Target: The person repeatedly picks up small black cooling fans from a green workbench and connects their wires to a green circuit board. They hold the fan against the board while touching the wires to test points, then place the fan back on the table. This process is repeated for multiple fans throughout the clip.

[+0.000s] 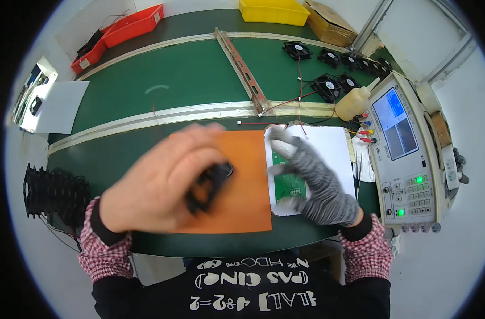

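My bare left hand (165, 178) is closed on a small black cooling fan (208, 189), tilted and smeared by motion, above an orange mat (245, 204). Over the white sheet to the right is my right hand (311, 173), in a grey knitted glove. Its fingers are spread, with nothing seen between them. Beneath them lies a green circuit board (290, 187), partly covered by the hand; I cannot tell whether the fingertips touch it.
A tester with a blue screen (395, 125) stands at right, by a cream squeeze bottle (353, 103). Several wired fans (326, 87) lie behind. Stacked fans (53, 191) stand far left. A metal rail (239, 69) crosses the back, near red (133, 26) and yellow bins (273, 11).
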A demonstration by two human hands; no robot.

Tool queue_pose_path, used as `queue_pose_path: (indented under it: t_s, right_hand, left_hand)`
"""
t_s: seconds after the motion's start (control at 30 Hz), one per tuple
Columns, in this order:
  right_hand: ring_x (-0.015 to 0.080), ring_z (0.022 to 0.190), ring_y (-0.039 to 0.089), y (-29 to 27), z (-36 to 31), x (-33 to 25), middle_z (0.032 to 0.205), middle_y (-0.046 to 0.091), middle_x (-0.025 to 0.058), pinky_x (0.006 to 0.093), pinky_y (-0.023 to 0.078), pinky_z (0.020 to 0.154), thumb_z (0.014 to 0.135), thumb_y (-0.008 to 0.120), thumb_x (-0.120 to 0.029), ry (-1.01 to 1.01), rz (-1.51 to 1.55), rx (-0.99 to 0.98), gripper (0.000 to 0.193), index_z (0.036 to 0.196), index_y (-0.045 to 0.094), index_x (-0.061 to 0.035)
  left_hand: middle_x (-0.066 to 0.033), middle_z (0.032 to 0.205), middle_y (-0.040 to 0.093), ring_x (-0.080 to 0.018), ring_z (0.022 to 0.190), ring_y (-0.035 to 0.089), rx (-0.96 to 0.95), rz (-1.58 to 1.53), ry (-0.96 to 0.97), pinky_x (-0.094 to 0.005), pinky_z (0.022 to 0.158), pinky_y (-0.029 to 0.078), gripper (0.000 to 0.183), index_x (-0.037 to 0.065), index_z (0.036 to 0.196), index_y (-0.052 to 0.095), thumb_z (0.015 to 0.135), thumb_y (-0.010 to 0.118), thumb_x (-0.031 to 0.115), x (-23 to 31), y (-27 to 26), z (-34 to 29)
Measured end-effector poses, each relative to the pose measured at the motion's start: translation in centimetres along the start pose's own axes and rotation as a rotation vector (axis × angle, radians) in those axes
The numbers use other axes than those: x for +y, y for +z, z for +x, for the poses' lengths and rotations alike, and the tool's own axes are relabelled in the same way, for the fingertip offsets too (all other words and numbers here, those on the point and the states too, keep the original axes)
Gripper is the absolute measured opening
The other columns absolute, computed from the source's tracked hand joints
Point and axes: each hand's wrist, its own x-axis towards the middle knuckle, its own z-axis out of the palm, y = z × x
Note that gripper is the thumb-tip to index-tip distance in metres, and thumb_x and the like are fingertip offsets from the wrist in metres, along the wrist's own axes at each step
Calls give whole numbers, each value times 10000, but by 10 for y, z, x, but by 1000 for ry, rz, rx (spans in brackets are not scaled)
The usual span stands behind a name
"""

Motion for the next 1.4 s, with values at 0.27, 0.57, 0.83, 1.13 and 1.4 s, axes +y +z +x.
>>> queue_pose_path:
  t_s: [0.27,0.57,0.83,1.13,1.4]
  right_hand:
    - [153,933,595,9,-20,-2,975,610,53,309,480,849,922,645,-164,493,469,-408,366,1246,559,-19]
    - [141,874,626,-46,-12,29,902,682,57,298,504,816,858,676,-70,568,2,169,149,997,708,-29]
    - [227,834,629,-27,-18,76,876,639,90,325,509,770,805,676,-13,237,-261,260,185,987,686,-40]
    - [238,727,602,-28,-13,67,766,588,67,334,500,667,779,685,9,-62,-769,112,195,939,707,-99]
    - [231,753,614,-36,-10,74,790,626,79,333,513,708,754,689,35,102,-515,101,232,955,718,-76]
  left_hand:
    - [-152,1168,558,-277,1022,572,762,533,52,-345,845,473,608,73,1135,599,626,866,275,-33,-13,9]
    - [-29,945,597,-94,798,560,850,-856,-754,-229,622,448,191,84,1012,546,970,589,265,-105,23,-30]
    - [-126,1159,499,-272,1058,487,247,-376,-506,-369,905,412,529,26,1217,522,791,742,249,-41,97,-21]
    - [-161,1232,469,-350,1155,419,45,-138,-359,-439,996,310,985,25,1362,426,594,862,460,-29,95,-17]
    - [-162,1206,474,-346,1138,431,65,-57,-327,-438,968,316,966,29,1376,417,584,869,349,-29,100,-16]
